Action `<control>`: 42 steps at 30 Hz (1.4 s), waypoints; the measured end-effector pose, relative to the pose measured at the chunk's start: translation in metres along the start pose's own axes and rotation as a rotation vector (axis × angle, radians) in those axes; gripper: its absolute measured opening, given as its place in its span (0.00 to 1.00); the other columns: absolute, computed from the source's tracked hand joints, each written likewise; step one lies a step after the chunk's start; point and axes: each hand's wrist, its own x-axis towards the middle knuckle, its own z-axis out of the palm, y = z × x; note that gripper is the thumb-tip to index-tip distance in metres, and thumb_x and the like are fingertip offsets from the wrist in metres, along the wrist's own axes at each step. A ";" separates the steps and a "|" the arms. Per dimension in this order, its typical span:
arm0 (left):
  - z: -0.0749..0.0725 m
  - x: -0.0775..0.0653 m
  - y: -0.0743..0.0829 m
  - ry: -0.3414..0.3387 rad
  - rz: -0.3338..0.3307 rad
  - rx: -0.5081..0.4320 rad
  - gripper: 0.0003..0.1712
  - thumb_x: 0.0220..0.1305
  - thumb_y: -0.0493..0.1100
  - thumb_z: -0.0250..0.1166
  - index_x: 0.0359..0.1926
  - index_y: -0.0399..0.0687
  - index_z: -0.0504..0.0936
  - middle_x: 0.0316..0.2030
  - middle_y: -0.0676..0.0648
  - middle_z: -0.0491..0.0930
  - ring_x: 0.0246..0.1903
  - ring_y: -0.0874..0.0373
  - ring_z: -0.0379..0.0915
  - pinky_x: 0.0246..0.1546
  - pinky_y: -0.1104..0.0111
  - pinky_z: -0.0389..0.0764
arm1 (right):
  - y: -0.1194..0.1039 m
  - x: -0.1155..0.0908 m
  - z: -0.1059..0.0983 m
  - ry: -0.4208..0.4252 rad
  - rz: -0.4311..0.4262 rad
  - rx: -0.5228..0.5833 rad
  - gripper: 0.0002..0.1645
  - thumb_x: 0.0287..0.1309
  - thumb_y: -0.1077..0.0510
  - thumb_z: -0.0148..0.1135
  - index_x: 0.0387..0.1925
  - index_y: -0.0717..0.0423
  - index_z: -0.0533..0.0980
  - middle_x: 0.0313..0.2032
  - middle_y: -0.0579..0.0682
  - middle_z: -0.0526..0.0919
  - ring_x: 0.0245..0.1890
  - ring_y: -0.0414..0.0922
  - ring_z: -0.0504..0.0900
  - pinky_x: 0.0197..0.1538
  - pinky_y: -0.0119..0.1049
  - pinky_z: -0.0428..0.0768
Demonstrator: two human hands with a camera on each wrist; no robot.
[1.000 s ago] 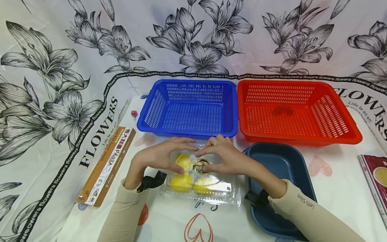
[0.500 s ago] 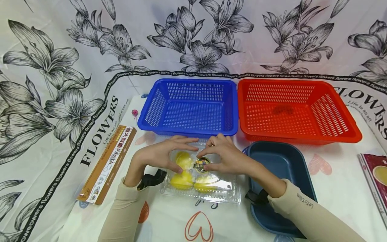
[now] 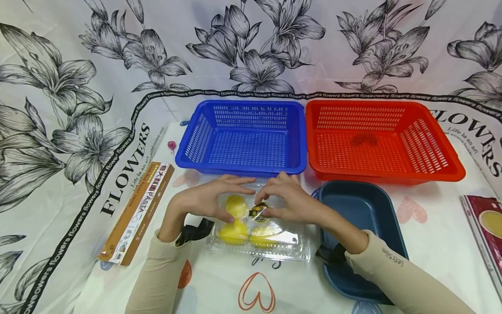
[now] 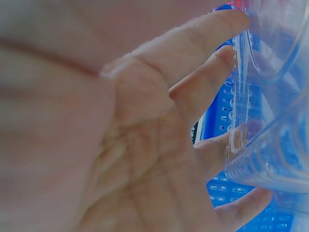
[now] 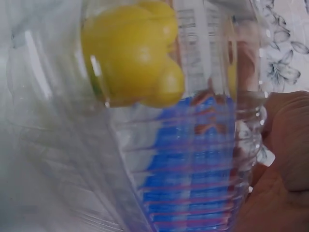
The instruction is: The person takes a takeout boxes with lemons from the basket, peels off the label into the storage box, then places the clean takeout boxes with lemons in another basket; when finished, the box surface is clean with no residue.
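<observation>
The work looked barely begun: the clear box [image 3: 280, 237], lying at the hub, was apparently closed, its yellow pieces [image 3: 233, 234] inside and its label [image 3: 256, 213] on top. The left hand [image 3: 209, 199], fingers spread, only touched it from ten o'clock; the right hand [image 3: 290, 201] bent to the label from two, pinching or not, I couldn't tell. On the heart-printed cloth [image 3: 219, 285] a blue basket [image 3: 249, 148] stood at twelve, a dark pan [image 3: 354, 207] at three; flowered sheeting [image 3: 219, 80] rose behind.
</observation>
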 end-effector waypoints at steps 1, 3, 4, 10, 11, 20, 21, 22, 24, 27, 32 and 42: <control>0.000 0.000 0.001 0.000 -0.003 -0.001 0.45 0.52 0.40 0.78 0.72 0.55 0.72 0.80 0.53 0.55 0.79 0.45 0.47 0.77 0.39 0.49 | 0.000 -0.001 0.000 0.002 -0.003 0.028 0.10 0.55 0.54 0.76 0.38 0.39 0.84 0.38 0.36 0.84 0.42 0.45 0.68 0.50 0.44 0.55; 0.000 0.001 0.002 -0.003 -0.008 -0.005 0.45 0.52 0.39 0.78 0.72 0.55 0.72 0.80 0.53 0.55 0.79 0.44 0.46 0.76 0.39 0.50 | 0.001 -0.002 0.000 0.006 -0.002 0.088 0.09 0.56 0.57 0.75 0.36 0.41 0.83 0.38 0.33 0.86 0.42 0.47 0.70 0.51 0.44 0.55; 0.000 0.001 0.002 -0.003 -0.008 -0.005 0.45 0.52 0.39 0.78 0.72 0.54 0.72 0.80 0.53 0.55 0.79 0.44 0.46 0.76 0.39 0.50 | 0.002 -0.003 -0.001 0.005 0.004 0.116 0.08 0.57 0.58 0.74 0.35 0.42 0.83 0.37 0.33 0.86 0.42 0.48 0.71 0.51 0.44 0.55; 0.000 0.000 0.004 -0.003 -0.014 0.003 0.46 0.53 0.39 0.78 0.73 0.56 0.72 0.80 0.54 0.55 0.80 0.44 0.45 0.77 0.39 0.50 | 0.005 -0.007 -0.007 0.017 0.009 0.249 0.05 0.61 0.61 0.71 0.38 0.48 0.84 0.36 0.38 0.87 0.40 0.41 0.75 0.54 0.45 0.68; 0.000 0.000 0.005 -0.002 -0.016 -0.001 0.45 0.53 0.39 0.77 0.73 0.56 0.72 0.80 0.54 0.55 0.80 0.44 0.45 0.76 0.39 0.50 | 0.005 -0.008 -0.010 0.019 0.008 0.278 0.06 0.62 0.61 0.70 0.39 0.48 0.84 0.36 0.40 0.87 0.40 0.41 0.76 0.53 0.44 0.71; 0.000 0.001 0.006 -0.005 0.008 -0.021 0.45 0.52 0.38 0.76 0.73 0.51 0.71 0.80 0.51 0.54 0.80 0.43 0.44 0.77 0.39 0.46 | 0.011 -0.040 -0.055 0.103 0.166 0.342 0.07 0.67 0.59 0.66 0.44 0.46 0.85 0.38 0.43 0.87 0.39 0.43 0.81 0.45 0.38 0.80; 0.001 0.002 0.006 -0.005 0.010 -0.019 0.45 0.52 0.38 0.77 0.73 0.51 0.71 0.80 0.51 0.54 0.79 0.43 0.44 0.77 0.39 0.46 | 0.013 -0.045 -0.060 0.116 0.179 0.335 0.07 0.67 0.59 0.66 0.43 0.46 0.85 0.38 0.43 0.87 0.39 0.43 0.81 0.43 0.38 0.80; 0.001 0.002 0.006 -0.003 0.011 -0.020 0.45 0.52 0.38 0.77 0.73 0.52 0.72 0.80 0.51 0.54 0.79 0.43 0.45 0.77 0.39 0.47 | 0.016 -0.049 -0.064 0.125 0.188 0.336 0.07 0.67 0.60 0.65 0.43 0.47 0.85 0.38 0.44 0.87 0.39 0.43 0.81 0.43 0.37 0.80; 0.001 0.002 0.005 0.003 0.017 -0.021 0.45 0.52 0.38 0.77 0.72 0.52 0.72 0.80 0.51 0.55 0.79 0.43 0.45 0.77 0.39 0.48 | 0.022 -0.059 -0.072 0.138 0.197 0.326 0.07 0.66 0.60 0.65 0.43 0.48 0.84 0.38 0.45 0.87 0.39 0.43 0.82 0.42 0.36 0.80; 0.002 0.001 0.004 0.014 0.024 -0.023 0.45 0.51 0.37 0.77 0.72 0.51 0.72 0.80 0.50 0.55 0.79 0.43 0.46 0.76 0.38 0.51 | 0.032 -0.071 -0.079 0.141 0.218 0.328 0.07 0.66 0.61 0.65 0.43 0.49 0.84 0.37 0.47 0.87 0.40 0.44 0.82 0.43 0.35 0.81; 0.002 0.000 0.003 0.019 0.021 -0.027 0.45 0.51 0.37 0.77 0.72 0.51 0.72 0.80 0.51 0.56 0.79 0.42 0.47 0.74 0.38 0.55 | 0.051 -0.090 -0.081 0.133 0.275 0.346 0.07 0.66 0.61 0.65 0.44 0.51 0.84 0.38 0.49 0.87 0.39 0.45 0.82 0.43 0.34 0.83; 0.003 0.003 0.000 0.025 0.028 -0.023 0.45 0.51 0.38 0.78 0.72 0.52 0.73 0.80 0.52 0.56 0.79 0.42 0.47 0.75 0.37 0.52 | 0.082 -0.115 -0.081 0.070 0.367 0.383 0.09 0.65 0.61 0.67 0.46 0.54 0.84 0.37 0.52 0.86 0.37 0.44 0.81 0.41 0.31 0.82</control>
